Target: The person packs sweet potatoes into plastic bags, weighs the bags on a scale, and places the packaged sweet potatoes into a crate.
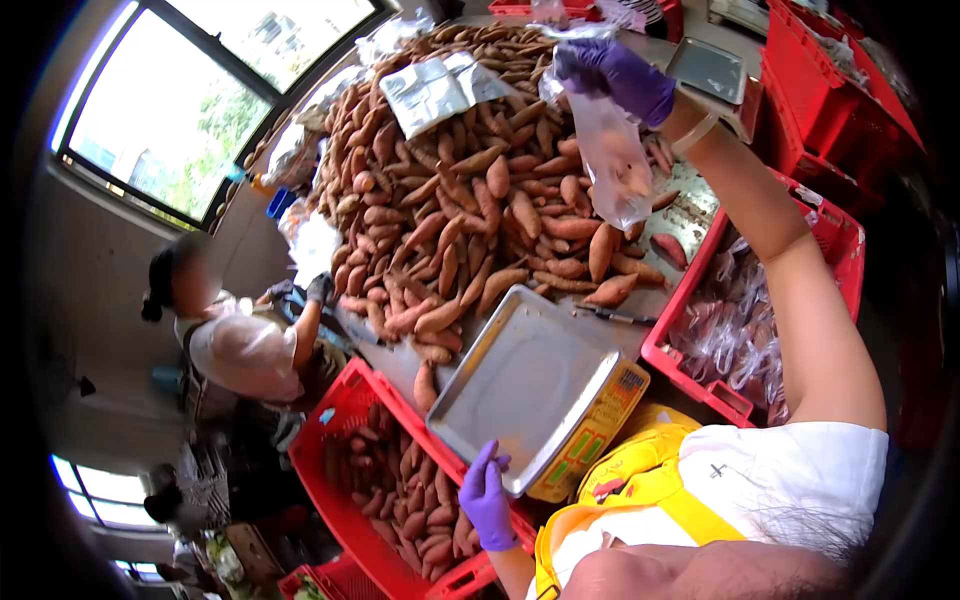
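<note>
My right hand [615, 75], in a purple glove, is raised at the top right with its fingers closed on the top of a clear plastic bag [615, 160], which hangs down over the sweet potatoes. My left hand [486, 490], also purple-gloved, is beside the near edge of the scale's metal tray [530, 375]; its fingers are apart and hold nothing. The tray is bare. A big pile of sweet potatoes [450, 200] lies on the table beyond the scale, with a silvery packet [435, 95] on top.
A red crate [355, 520] of sweet potatoes stands at lower left, another red crate [850, 250] with bagged items at right. A dark-handled tool [615, 315] lies behind the scale. A co-worker [245, 350] stands at left; stacked red crates [810, 110] are at upper right.
</note>
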